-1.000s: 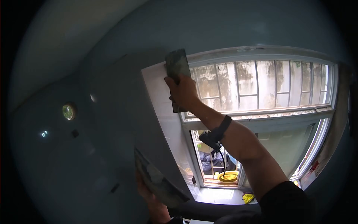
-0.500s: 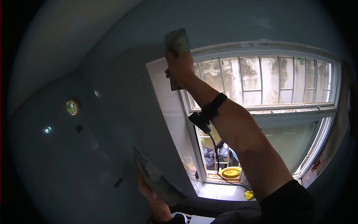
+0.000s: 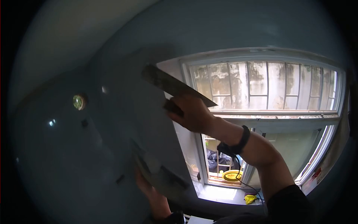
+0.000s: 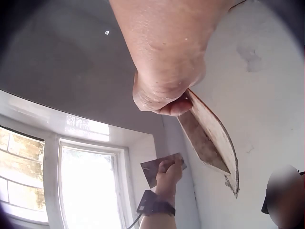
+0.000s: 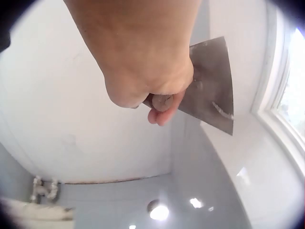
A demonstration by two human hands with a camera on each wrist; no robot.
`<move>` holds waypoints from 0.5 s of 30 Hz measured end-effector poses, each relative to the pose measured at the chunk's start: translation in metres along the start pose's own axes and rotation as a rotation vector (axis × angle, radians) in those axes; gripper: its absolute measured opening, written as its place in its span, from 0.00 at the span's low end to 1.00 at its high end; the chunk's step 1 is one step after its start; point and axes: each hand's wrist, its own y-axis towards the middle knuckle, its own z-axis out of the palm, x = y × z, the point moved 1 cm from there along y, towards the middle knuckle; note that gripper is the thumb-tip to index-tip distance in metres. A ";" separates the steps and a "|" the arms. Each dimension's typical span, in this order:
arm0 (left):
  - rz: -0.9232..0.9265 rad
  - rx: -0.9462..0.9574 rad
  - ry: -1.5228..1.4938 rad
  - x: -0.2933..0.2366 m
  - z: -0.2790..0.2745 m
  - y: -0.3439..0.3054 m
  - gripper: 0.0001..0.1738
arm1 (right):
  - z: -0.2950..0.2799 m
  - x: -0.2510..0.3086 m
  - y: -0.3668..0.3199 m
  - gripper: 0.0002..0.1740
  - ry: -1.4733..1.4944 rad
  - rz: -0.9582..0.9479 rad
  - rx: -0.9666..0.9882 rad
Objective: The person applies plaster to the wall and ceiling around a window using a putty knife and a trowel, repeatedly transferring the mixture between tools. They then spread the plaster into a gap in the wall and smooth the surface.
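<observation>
My right hand [image 3: 192, 114] grips the round handle of a plastering trowel [image 3: 177, 85]. Its flat rectangular blade slants across the upper left corner of the window recess. In the right wrist view, fingers curl round the handle beneath the smeared blade [image 5: 212, 83]. Lower down, my left hand [image 3: 151, 196] holds a long, plaster-smeared board [image 3: 158, 175] by its near side, tilted in front of the wall. Seen from the left wrist, the board [image 4: 217, 138] has a pale, crusted face and a narrow ragged tip; the fingers wrap under its edge.
A white-framed window [image 3: 261, 116] with bars behind it fills the right side, its sill [image 3: 220, 196] bearing a yellow crumpled item [image 3: 250, 198]. Outside sits a yellow basin [image 3: 232, 175]. A cable [image 3: 250, 186] trails from the right wrist camera. Glossy grey wall [image 3: 123, 119] surrounds the recess.
The right hand rose with the trowel, then came down and right; the blade turned from near upright to a slant. The left hand and board stay about where they were, tilting slightly.
</observation>
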 end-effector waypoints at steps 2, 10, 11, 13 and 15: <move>-0.081 0.048 -0.289 0.001 -0.003 0.019 0.29 | -0.008 0.014 -0.029 0.17 -0.037 -0.028 0.085; -0.023 -0.005 -0.354 -0.001 0.031 0.048 0.18 | -0.023 0.038 -0.081 0.17 -0.318 -0.316 0.129; -0.041 -0.005 -0.367 -0.003 0.035 0.048 0.18 | -0.025 0.040 -0.082 0.17 -0.323 -0.331 0.115; -0.133 -0.018 -0.447 -0.005 0.040 0.050 0.20 | -0.032 0.042 -0.081 0.18 -0.343 -0.367 0.080; -0.205 -0.054 -0.566 -0.004 0.038 0.051 0.23 | -0.028 0.032 -0.089 0.18 -0.401 -0.400 0.065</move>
